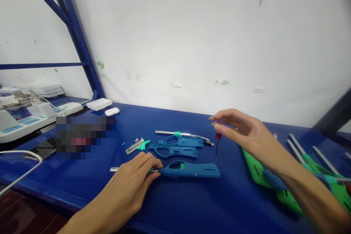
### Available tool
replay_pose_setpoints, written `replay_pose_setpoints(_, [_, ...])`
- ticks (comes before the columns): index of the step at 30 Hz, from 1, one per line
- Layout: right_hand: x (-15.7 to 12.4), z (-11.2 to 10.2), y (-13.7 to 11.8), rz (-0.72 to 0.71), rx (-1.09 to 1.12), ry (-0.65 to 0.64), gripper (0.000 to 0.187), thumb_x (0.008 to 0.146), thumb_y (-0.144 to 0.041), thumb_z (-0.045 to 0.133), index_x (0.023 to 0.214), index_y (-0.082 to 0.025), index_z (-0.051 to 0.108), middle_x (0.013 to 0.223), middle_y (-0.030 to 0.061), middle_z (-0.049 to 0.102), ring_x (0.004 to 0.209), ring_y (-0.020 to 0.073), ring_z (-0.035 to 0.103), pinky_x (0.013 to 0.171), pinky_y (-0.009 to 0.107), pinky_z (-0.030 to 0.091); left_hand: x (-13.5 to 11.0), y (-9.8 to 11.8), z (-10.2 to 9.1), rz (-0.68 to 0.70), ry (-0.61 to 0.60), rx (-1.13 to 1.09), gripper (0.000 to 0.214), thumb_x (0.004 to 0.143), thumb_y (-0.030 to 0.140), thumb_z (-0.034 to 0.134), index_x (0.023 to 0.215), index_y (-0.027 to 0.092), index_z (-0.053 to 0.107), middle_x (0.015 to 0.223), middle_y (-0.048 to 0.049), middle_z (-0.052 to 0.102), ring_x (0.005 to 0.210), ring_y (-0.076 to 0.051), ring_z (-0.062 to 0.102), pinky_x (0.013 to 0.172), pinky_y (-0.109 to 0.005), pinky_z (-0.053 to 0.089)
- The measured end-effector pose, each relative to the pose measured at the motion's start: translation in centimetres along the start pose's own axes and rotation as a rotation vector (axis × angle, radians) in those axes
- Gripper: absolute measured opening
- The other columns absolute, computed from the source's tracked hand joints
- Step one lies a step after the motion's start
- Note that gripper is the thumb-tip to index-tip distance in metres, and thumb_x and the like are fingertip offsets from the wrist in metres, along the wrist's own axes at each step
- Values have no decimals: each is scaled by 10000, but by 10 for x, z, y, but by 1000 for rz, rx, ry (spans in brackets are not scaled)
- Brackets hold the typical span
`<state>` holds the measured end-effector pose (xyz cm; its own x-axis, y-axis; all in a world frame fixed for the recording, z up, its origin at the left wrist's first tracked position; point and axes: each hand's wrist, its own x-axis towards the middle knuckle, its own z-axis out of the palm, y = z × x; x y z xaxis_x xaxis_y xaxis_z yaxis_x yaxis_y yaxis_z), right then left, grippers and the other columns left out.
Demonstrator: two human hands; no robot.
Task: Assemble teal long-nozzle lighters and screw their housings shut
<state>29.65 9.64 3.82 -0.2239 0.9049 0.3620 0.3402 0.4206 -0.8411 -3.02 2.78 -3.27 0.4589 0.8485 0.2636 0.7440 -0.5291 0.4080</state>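
A blue plastic lighter body (192, 170) lies on the blue table (181, 204) in front of me. My left hand (134, 179) pinches its metal nozzle end at the left and holds it down. My right hand (241, 131) pinches the red top of a small screwdriver (216, 148), which stands upright with its tip on the right end of the blue body. Just behind lie two open blue shell halves (175, 146) with a metal tube and wires.
A clear tube with a green trigger piece (137, 145) lies left of the shells. Green lighter bodies with metal tubes (301, 175) are piled under my right forearm. White boxes, an earbud case (112, 111) and power strips (35, 117) sit at the left.
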Motion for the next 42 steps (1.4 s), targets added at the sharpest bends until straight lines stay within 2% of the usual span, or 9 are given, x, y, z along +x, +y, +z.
replay_pose_setpoints(3, [0,-1,-2,-19,3,28,305,858,-542,835,989,-290,724,1031,38,723,900,216,702,789,345,596,1,1,-1,-2,4,-4,194,1132,256,415,1176,297,600,1130,-3,669,1020,-214,651,873,-348,510])
replay_pose_setpoints(8, [-2,-4,-9,-16,27,-66,317,937,-543,741,1146,-305,745,1131,62,765,1063,254,724,921,387,599,1,-1,1,12,21,-9,193,1122,256,439,1168,291,623,1139,-11,680,1027,-216,662,886,-342,520])
replay_pose_setpoints(13, [-2,-2,-11,1,27,-47,283,857,-520,837,969,-282,733,1019,37,748,854,212,718,812,370,603,-1,-5,2,24,36,-8,197,1123,279,449,1181,294,637,1156,-14,685,1050,-220,669,913,-338,525])
replay_pose_setpoints(18, [-2,-3,-14,0,53,-127,329,931,-502,761,1182,-290,742,1156,76,778,1120,276,722,972,433,597,-4,-7,3,35,57,-9,193,1124,312,468,1194,300,648,1162,-11,691,1073,-222,670,943,-335,525])
replay_pose_setpoints(23, [-2,-4,-12,-16,75,-120,246,869,-469,841,979,-277,732,1033,28,731,892,198,707,830,356,586,-3,-7,2,51,79,-1,203,1118,338,476,1165,301,670,1146,-6,703,1057,-217,682,938,-326,545])
replay_pose_setpoints(28, [-5,-5,-14,-17,94,-196,315,971,-473,728,1248,-322,734,1145,56,766,1058,240,716,953,417,576,-4,-4,1,53,113,20,280,1097,438,482,1162,282,706,1089,-40,721,1041,-247,690,915,-341,586])
replay_pose_setpoints(33, [-4,-3,-11,-42,95,-137,231,883,-456,835,1010,-280,757,1036,27,741,883,194,702,840,363,572,-3,-1,2,53,130,33,320,1084,487,487,1169,278,714,1071,-49,724,1044,-259,688,917,-353,594])
replay_pose_setpoints(38, [-3,-3,-7,-70,115,-170,336,981,-451,730,1281,-302,716,1145,57,766,1140,236,703,979,387,563,-2,-4,2,63,115,29,288,1100,444,480,1158,273,705,1083,-42,724,1039,-248,689,921,-346,579])
replay_pose_setpoints(42, [-2,-3,-5,-84,122,-130,242,917,-445,810,1069,-276,728,1147,47,734,1025,220,709,884,355,576,-2,-7,2,73,92,17,233,1126,377,466,1161,280,675,1130,-21,711,1062,-224,680,950,-336,543])
